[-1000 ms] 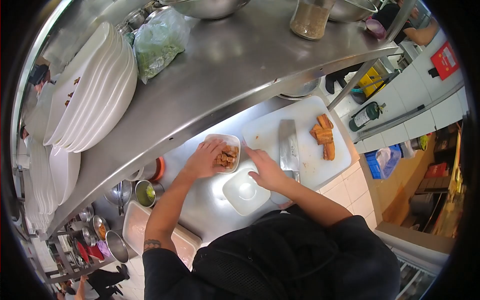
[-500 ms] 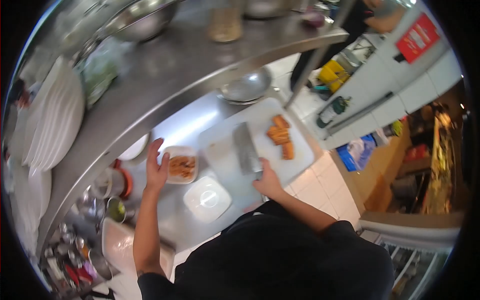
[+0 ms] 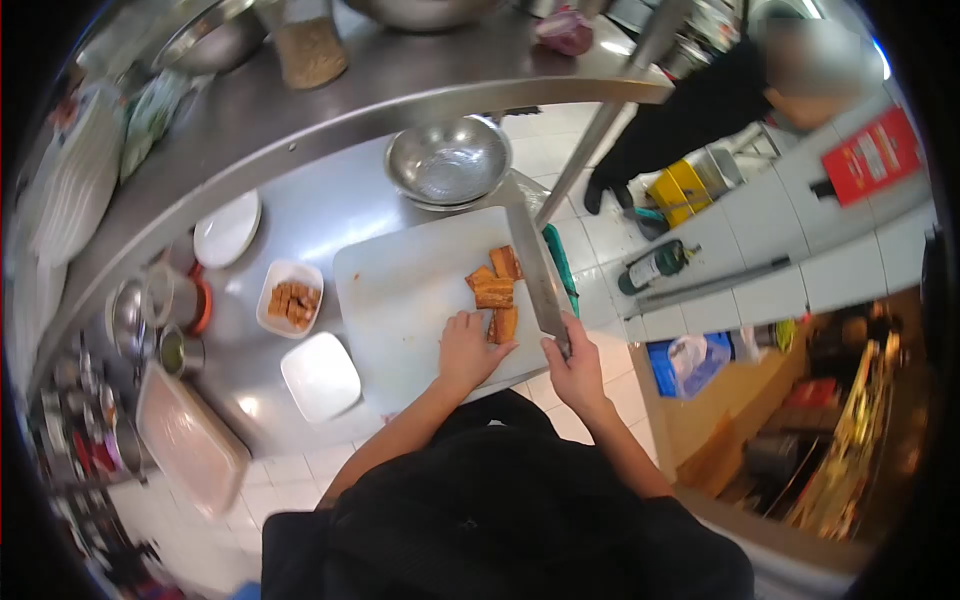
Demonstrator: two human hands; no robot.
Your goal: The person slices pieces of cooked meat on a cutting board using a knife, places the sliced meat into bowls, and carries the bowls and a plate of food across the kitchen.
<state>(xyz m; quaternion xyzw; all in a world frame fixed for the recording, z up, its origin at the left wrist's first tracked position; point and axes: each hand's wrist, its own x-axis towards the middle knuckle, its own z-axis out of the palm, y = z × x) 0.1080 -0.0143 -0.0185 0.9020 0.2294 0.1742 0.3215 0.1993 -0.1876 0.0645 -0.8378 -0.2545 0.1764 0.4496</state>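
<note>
Several browned meat pieces [image 3: 493,291] lie near the right side of the white cutting board [image 3: 400,270]. My left hand [image 3: 470,352] rests at the lowest piece, fingers spread, the thumb beside it. My right hand [image 3: 575,362] is wrapped round the handle of a cleaver [image 3: 537,275], whose blade extends along the board's right edge, to the right of the meat. Left of the board, a square white bowl [image 3: 268,310] holds cut meat chunks. Just below it sits a second square white container [image 3: 320,377].
A metal colander [image 3: 448,160] stands behind the board. At the left are a white plate [image 3: 228,229], a covered tray [image 3: 190,440] and small metal pots. A raised steel shelf [image 3: 400,105] crosses overhead. Another person [image 3: 690,110] stands beyond the shelf post.
My right hand has carried the cleaver from the middle of the board to its right edge. My left hand has moved from beside the meat bowl to the large pieces. The view has shifted.
</note>
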